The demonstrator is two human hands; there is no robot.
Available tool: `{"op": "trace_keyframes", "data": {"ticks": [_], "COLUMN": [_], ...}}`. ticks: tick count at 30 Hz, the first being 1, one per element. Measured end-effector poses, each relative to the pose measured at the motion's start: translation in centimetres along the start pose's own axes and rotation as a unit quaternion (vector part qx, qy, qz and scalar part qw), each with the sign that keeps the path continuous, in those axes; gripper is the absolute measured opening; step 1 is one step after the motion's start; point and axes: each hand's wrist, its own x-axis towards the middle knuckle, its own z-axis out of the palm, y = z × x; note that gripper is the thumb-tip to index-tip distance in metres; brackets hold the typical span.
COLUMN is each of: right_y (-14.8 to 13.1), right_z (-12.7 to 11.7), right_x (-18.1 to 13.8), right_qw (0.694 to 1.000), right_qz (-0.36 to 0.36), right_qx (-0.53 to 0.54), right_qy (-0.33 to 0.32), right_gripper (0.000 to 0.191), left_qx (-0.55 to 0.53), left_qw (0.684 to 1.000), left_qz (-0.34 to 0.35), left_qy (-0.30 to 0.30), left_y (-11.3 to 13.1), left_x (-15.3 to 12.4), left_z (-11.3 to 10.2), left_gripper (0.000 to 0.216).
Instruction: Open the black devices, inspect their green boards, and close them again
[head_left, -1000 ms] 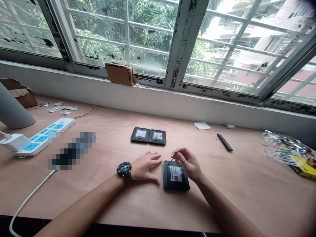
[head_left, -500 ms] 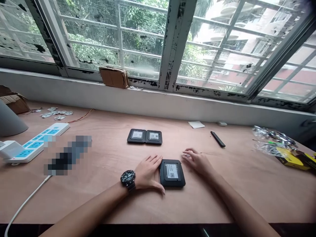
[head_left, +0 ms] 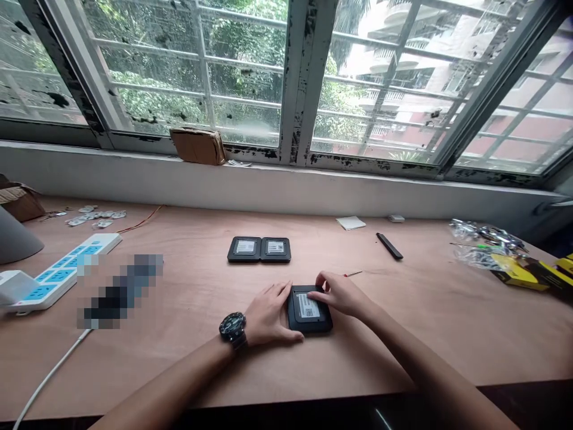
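A black square case (head_left: pixel 310 324) with a white printed label lies flat on the table. My left hand (head_left: pixel 267 316), wearing a black watch, rests along its left side with fingers stretched and thumb out by the near-left corner. My right hand (head_left: pixel 339 292) reaches in from the right. Its thumb lies on the label side and its fingers bend over the far right edge, some of them hidden. Just behind that hand is a thin pointed tool (head_left: pixel 353 274) with a red part. Farther back, two similar black cases (head_left: pixel 258 249) lie side by side.
On the left are a white power strip (head_left: pixel 67 269), a blurred-out object (head_left: pixel 123 292) and a grey rounded thing (head_left: pixel 15 239). A black bar (head_left: pixel 389 246) and white paper (head_left: pixel 351 223) lie at back right. Plastic bags (head_left: pixel 478 257) and yellow-black boxes (head_left: pixel 521 275) sit far right.
My right hand has moved left from beside the case onto its far right corner. The thumb of my left hand has come closer to the near edge. The view has shifted slightly.
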Motion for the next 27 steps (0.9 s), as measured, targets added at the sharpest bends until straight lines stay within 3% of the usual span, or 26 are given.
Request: {"op": "trace_keyframes", "data": {"ticks": [4,8,19,27], "right_y": [-1.2,-1.2,-0.2,-1.4], "right_z": [0.6,1.9,3.2,1.2], "right_x": [0.8,1.4,2.0,1.4], "right_qw": [0.996,0.992,0.997,0.992], "right_qz": [-0.031,-0.045,-0.039,-0.085], "right_qx": [-0.087,-0.108,-0.041,0.065], "right_qy": [0.014,0.048,0.058,0.064], "right_gripper": [0.057,0.060,0.062,0.051], "left_qx": [-0.006,-0.010,-0.056,-0.074], "left_qw": [1.000,1.000,0.998,0.997], "left_qz": [-0.011,-0.013,-0.026,-0.005], "left_qy": [-0.001,-0.004,-0.010,-0.012], "left_y": [0.1,0.1,-0.7,-0.5], "left_x": [0.0,0.1,0.0,0.0], "left_z": [0.1,0.2,0.4,0.0], "left_gripper": [0.121,0.122,0.132,0.132]}}
